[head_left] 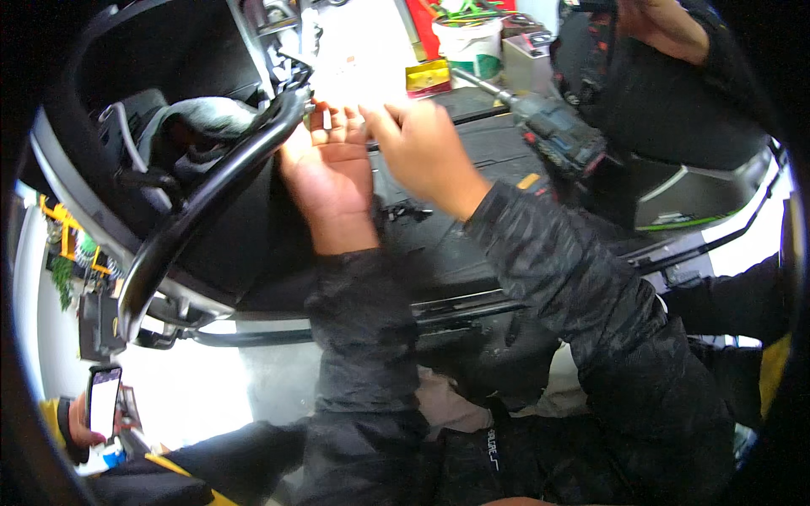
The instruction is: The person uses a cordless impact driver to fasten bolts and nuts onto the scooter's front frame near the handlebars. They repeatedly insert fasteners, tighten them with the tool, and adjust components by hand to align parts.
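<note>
My left hand (331,181) is turned palm up beside a black curved tube (215,190), its fingers stretched out toward the bright area. Glare partly washes out the fingertips, and a small pale spot shows between them that I cannot identify. Just to its right, my right hand (429,152) is closed, thumb and fingers pinched near the left fingertips; anything inside the pinch is hidden. Below the right wrist, several small dark pieces (407,211) lie on a black ribbed surface (447,253).
A cordless driver (557,135) lies to the right. Behind are a yellow box (429,78) and a white bucket (468,46) of green items. Grey cloth (198,122) sits at left. Another person's hand (671,29) is at upper right; someone holds a phone (104,401) at lower left.
</note>
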{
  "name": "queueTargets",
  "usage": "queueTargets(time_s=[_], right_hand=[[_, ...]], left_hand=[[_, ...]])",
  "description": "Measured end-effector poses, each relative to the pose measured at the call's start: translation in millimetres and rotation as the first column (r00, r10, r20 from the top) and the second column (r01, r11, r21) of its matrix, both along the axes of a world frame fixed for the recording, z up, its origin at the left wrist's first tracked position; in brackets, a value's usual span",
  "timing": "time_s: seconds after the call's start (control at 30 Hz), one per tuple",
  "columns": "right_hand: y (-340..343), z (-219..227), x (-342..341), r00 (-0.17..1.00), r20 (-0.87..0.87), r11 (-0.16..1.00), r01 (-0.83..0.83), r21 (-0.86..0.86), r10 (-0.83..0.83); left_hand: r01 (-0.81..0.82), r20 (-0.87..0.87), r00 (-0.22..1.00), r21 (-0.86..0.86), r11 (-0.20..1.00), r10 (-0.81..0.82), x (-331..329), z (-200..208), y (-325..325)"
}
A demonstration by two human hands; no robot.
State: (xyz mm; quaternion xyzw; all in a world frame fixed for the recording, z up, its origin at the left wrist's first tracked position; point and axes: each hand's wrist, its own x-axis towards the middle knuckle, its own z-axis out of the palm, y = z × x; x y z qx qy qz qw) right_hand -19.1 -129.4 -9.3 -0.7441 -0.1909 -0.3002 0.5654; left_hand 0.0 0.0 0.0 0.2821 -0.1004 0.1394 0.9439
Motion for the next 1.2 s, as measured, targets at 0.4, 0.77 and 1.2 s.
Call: queueTargets(time_s=[0.4, 0.77, 1.2], right_hand=[[-172, -98, -124, 0.841, -0.193, 0.86, 0.475, -0.187, -0.506], [-156, -71, -91, 0.92, -0.375, 0.913, 0.053, 0.405, 0.113], [-110, -73, -72, 0.477, -0.244, 0.365, -0.178, 0.914, 0.845]], left_hand=[[0.084, -0.038, 0.995, -0.226, 0.971, -0.094, -10, 14, -10], [0.077, 0.001, 0.997, -0.004, 0.997, -0.077, -24, 12, -8], [-0.03, -0.012, 0.999, 0.021, 0.999, 0.03, -13, 5, -16]])
